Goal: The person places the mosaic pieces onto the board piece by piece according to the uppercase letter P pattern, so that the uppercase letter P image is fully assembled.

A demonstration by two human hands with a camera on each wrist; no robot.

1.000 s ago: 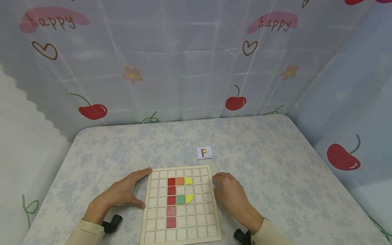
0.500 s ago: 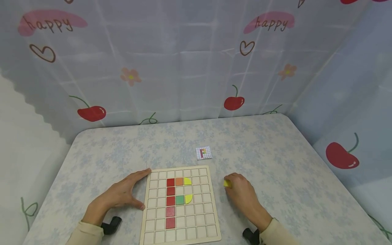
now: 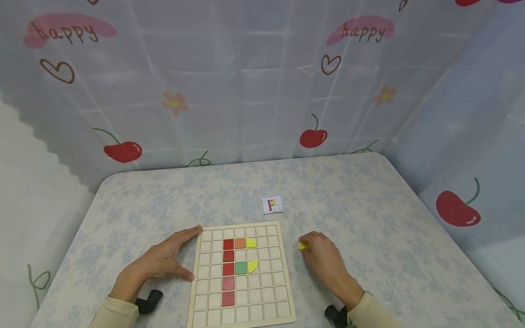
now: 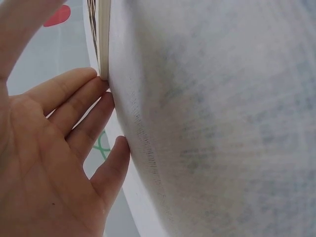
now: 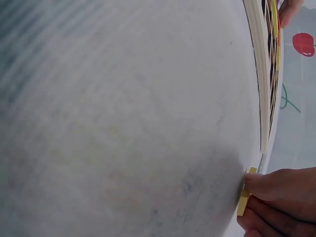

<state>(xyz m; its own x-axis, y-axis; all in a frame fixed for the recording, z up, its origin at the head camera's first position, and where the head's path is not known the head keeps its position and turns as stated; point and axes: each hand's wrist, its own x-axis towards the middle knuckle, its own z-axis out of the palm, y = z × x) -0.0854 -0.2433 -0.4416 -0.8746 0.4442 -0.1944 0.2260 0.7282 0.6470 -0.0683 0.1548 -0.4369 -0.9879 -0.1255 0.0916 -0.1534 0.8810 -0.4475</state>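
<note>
A wooden grid board (image 3: 290, 291) lies on the table, with a column of red tiles (image 3: 228, 269), an orange tile (image 3: 239, 243), a green tile (image 3: 240, 268) and two yellow rounded tiles (image 3: 251, 243) in its cells. My left hand (image 3: 157, 258) rests at the board's left edge, thumb and fingers spread; in the left wrist view its fingertips touch the board's corner and the cloth. Off the board's right side, my right hand (image 3: 324, 257) pinches a yellow tile (image 5: 243, 200) on edge, close to the tabletop. Its fingers hide most of that tile's outline.
A small pattern card (image 3: 272, 205) with a coloured grid lies behind the board. Pale floral cloth covers the table (image 3: 348, 200). A printed curtain (image 3: 246, 91) hangs behind the far edge. Black camera mounts (image 3: 150, 301) sit at both wrists.
My right hand has moved right, away from the board's edge, and the yellow tile now shows in its fingers. The left hand has stayed at the board's left edge.
</note>
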